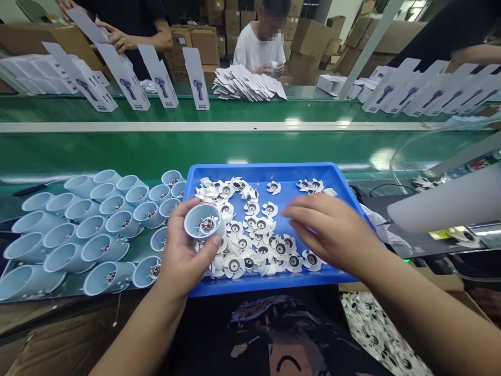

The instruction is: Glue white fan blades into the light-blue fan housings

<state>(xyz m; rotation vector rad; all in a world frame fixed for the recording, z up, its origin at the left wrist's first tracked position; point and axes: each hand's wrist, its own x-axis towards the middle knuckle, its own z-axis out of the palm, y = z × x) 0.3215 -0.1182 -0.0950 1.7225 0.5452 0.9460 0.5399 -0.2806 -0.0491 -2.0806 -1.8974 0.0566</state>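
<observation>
My left hand (188,250) is wrapped around a light blue fan housing (190,230), its open mouth tilted up toward me. Inside that cup a round motor mount with reddish-brown and silver parts shows at the centre. Over the right side of the blue tray (270,287) hovers my right hand (329,230), slightly blurred, its fingers stretched to the left and loosely apart with nothing visible in them. White fan impellers (263,249) with dark hubs lie in the tray below both hands, most heaped toward the left and front.
Several more blue housings (113,222) lie in rows left of the tray. A box of white impellers (378,329) sits low at right. A white cylinder (450,198) juts in from the right. Beyond the green belt (274,146), people work among printed cartons (198,78).
</observation>
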